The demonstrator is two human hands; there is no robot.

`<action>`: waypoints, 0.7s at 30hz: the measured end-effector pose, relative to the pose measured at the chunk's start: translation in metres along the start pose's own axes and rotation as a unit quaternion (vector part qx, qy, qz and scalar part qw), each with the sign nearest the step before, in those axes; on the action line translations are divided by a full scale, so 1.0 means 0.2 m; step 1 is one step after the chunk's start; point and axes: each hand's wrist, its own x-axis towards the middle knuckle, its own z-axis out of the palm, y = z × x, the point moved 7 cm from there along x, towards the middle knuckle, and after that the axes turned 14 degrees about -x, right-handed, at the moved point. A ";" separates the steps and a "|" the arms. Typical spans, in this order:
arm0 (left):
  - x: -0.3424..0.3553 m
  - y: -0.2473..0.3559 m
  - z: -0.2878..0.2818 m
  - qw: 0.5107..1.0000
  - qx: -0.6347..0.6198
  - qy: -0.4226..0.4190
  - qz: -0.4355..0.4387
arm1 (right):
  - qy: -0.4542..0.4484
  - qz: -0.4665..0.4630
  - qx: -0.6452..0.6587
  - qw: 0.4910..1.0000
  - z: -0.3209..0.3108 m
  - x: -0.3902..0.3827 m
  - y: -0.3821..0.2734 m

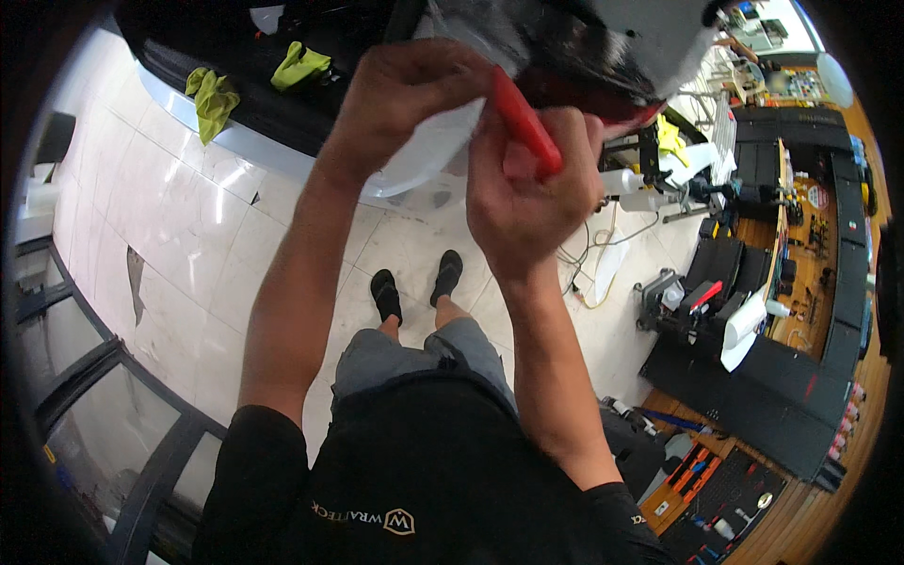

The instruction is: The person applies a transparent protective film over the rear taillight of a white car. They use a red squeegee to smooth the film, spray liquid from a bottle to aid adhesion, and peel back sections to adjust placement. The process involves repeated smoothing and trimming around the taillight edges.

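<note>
My right hand (532, 193) is closed around a slim red plastic tool (525, 122), which slants up and left out of the fist. At its upper tip are the pinched fingers of my left hand (405, 99); what lies between them is hidden. Both hands are raised close to a dark, glossy vehicle body part (565, 42) with a red lamp-like area below it. Just under my left hand hangs a clear, whitish sheet or panel edge (428, 155).
Two yellow-green cloths (214, 102) lie on the car at upper left. Another car (104, 424) stands at lower left. To the right are a wheeled cart (702, 282), cables on the tiled floor (226, 235), a black workbench (753, 395) and a tool tray (725, 508).
</note>
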 end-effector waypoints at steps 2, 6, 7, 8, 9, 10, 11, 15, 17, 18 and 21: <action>0.01 0.02 -0.01 1.000 -0.011 -0.013 -0.001 | 0.013 0.048 0.101 0.994 -0.04 0.01 0.03; -0.02 0.02 0.01 0.998 -0.061 -0.014 0.003 | 0.043 0.158 0.237 0.958 -0.08 -0.03 0.10; -0.02 0.02 0.02 0.998 -0.065 -0.008 0.006 | 0.034 0.151 0.206 0.966 -0.08 -0.03 0.11; -0.03 0.02 0.02 0.998 -0.069 -0.003 0.008 | 0.024 0.144 0.176 0.974 -0.08 -0.02 0.11; -0.03 0.02 0.02 0.997 -0.071 -0.003 0.003 | 0.043 0.174 0.191 0.965 -0.07 -0.04 0.11; -0.03 0.02 0.04 0.997 -0.073 -0.004 -0.004 | 0.036 0.134 0.141 0.980 -0.08 -0.03 0.09; -0.03 0.03 0.05 0.997 -0.075 -0.005 -0.010 | 0.028 0.094 0.089 0.991 -0.08 -0.03 0.08; -0.05 0.03 0.04 1.000 -0.030 0.003 0.005 | 0.050 -0.017 0.029 0.998 -0.06 0.01 0.01; -0.04 0.06 0.03 1.000 0.015 0.007 0.020 | 0.015 -0.018 0.037 0.999 -0.06 0.00 0.00; -0.05 0.05 0.04 1.000 -0.010 0.000 0.014 | 0.017 0.058 0.091 0.994 -0.08 -0.01 0.05; -0.04 0.05 0.04 0.997 -0.070 -0.013 0.001 | 0.026 0.163 0.167 0.972 -0.13 -0.02 0.09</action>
